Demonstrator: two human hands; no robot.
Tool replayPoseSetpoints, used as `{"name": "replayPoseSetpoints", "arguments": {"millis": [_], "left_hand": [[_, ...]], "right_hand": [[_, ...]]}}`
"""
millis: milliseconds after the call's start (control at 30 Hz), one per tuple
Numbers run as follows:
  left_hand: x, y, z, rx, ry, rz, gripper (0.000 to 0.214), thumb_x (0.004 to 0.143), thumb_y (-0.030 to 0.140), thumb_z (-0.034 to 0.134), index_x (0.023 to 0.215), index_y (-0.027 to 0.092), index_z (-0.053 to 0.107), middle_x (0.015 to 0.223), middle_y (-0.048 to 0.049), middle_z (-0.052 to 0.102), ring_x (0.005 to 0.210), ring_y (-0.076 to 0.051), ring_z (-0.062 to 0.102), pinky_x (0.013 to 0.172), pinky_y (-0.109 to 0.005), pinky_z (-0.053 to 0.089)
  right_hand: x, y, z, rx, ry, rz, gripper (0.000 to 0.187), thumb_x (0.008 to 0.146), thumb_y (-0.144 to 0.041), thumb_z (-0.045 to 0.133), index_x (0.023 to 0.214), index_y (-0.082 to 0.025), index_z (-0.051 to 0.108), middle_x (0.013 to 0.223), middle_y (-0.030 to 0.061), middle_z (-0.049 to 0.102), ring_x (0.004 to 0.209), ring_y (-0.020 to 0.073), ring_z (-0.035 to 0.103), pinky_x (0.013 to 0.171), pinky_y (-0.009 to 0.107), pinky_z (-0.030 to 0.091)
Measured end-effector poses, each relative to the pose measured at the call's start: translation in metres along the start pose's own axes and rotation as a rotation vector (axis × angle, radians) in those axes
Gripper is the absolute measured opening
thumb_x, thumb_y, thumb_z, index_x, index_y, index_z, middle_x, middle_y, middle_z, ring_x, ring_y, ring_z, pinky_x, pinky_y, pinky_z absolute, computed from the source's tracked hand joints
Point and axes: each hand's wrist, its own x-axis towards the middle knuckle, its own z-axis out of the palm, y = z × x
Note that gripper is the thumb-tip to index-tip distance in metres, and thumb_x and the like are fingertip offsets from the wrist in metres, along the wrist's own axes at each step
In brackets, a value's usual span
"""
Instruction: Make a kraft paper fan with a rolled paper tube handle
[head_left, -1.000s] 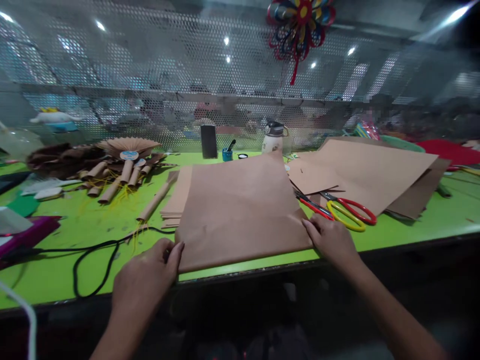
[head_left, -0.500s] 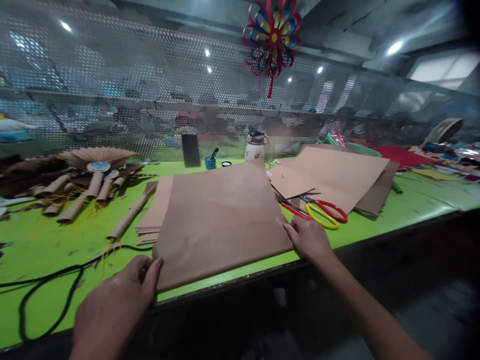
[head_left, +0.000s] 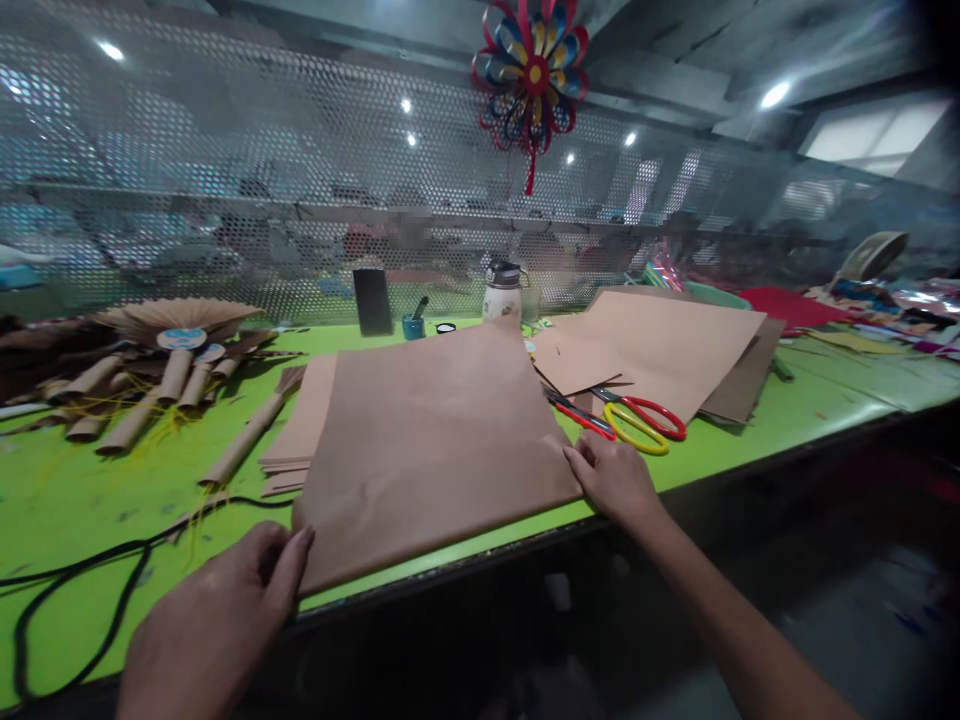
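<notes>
Brown paper (head_left: 427, 450) lies flat-ish on the green table (head_left: 840, 390), right b/w our two hands. Our L hand (head_left: 210, 615) is low & close to us, back up, thumb straight on top, fingers curled in. It pinches the paper's near L corner. Our R hand (head_left: 615, 480) comes in from low R w/ a long bare arm, fingers bent, & pinches the near R corner. So both hands hold on, 1 corner ea. We can't see the fingertips under the paper.

Its near edge is round, like a fold, & runs b/w our hands on a slant: L end nearer us, R end a bit farther off. The far R corner points up to the white bottle (head_left: 501, 300). We can't tell which way is longest, b/c we look at it on a slant.

Just L, we see a tan stack (head_left: 304, 425) partly under the paper, then a paper tube (head_left: 244, 445) w/ yellow strings. A black cord (head_left: 112, 555) loops near our L hand. On the R, the red & yellow scissors (head_left: 637, 425) lie near our R hand, w/ big tan sheets (head_left: 675, 335) behind. Farther L: paper fans (head_left: 180, 320), etc. Up high, a shiny flower (head_left: 535, 75) hangs.
</notes>
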Motion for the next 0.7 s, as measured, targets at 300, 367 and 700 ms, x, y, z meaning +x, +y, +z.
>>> {"name": "replayPoseSetpoints", "arguments": {"millis": [300,367,700], "left_hand": [[-0.016,0.019,-0.029,0.008,0.004,0.082,0.032,0.091,0.041,0.031,0.079,0.023,0.055,0.074,-0.0074,0.065,0.068,-0.023,0.062,0.058,-0.031,0.037],[-0.017,0.021,-0.031,0.009,-0.001,0.062,0.032,0.091,0.041,0.031,0.082,0.022,0.056,0.078,-0.0081,0.066,0.072,-0.024,0.063,0.060,-0.030,0.037],[-0.020,0.026,-0.036,-0.003,-0.028,0.034,0.032,0.092,0.040,0.032,0.082,0.021,0.056,0.080,-0.0075,0.067,0.072,-0.022,0.062,0.057,-0.027,0.035]], "right_hand": [[-0.010,0.008,0.003,0.199,0.051,-0.061,0.025,0.086,-0.035,0.048,0.067,-0.020,0.050,0.059,0.0013,0.057,0.054,0.0154,0.052,0.054,0.025,0.028],[-0.012,0.010,0.004,0.227,0.065,-0.069,0.025,0.085,-0.035,0.048,0.066,-0.020,0.050,0.059,0.0010,0.055,0.054,0.0152,0.051,0.054,0.025,0.029],[-0.012,0.013,0.006,0.224,0.066,-0.074,0.028,0.084,-0.039,0.048,0.063,-0.020,0.047,0.061,0.0019,0.054,0.057,0.0162,0.049,0.055,0.025,0.029]]}}
